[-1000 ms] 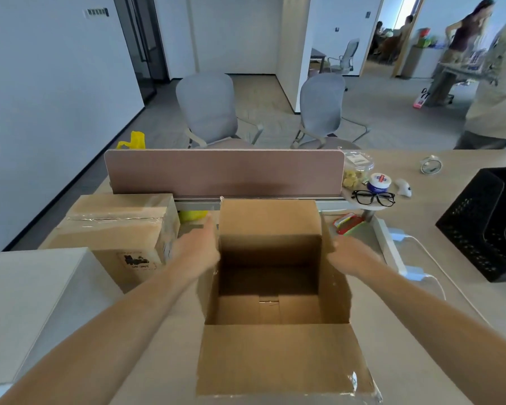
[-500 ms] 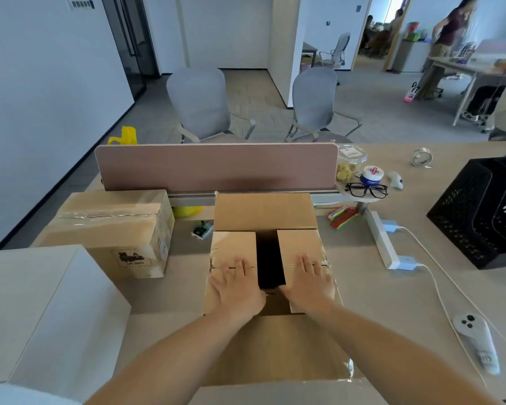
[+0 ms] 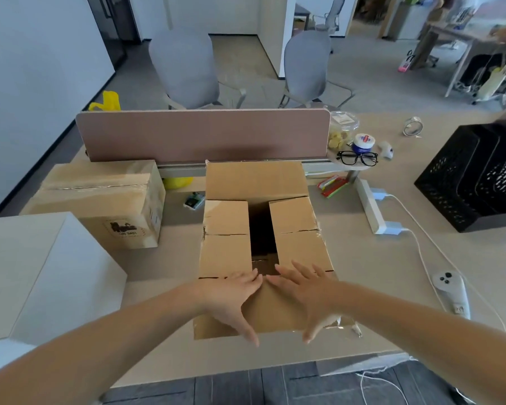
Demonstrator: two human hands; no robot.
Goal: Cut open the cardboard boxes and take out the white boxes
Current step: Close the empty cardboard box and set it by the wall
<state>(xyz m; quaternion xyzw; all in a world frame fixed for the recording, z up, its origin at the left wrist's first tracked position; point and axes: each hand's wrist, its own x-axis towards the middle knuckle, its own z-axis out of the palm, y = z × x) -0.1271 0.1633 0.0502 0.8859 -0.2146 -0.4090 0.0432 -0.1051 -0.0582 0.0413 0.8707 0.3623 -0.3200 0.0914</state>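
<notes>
– Brown corrugated cardboard box (image 3: 225, 252): how does it look?
– Rectangular, matte and creased. Two short flaps are folded flat inward with a dark slot between them. The far flap stands up. The near flap lies out toward the person, with shreds of shiny clear tape at its right corner.
– Where is it?
– On the smooth beige desk top (image 3: 377, 273), in the middle, just in front of the dusty-pink divider panel (image 3: 202, 135). A taped-shut brown cardboard box (image 3: 100, 194) sits to its left, apart from it. A large smooth white box (image 3: 41, 273) fills the near left.
– And the hands?
– Both lie flat on the near flap. The left hand (image 3: 231, 299) has straight fingers held close together. The right hand (image 3: 307, 290) has its fingers splayed. Their fingertips nearly meet just short of the slot, and neither hand grips anything.
– Anything else?
– A black perforated plastic crate (image 3: 479, 176) stands at the far right, and black-rimmed glasses (image 3: 357, 157) lie by the divider's end.
</notes>
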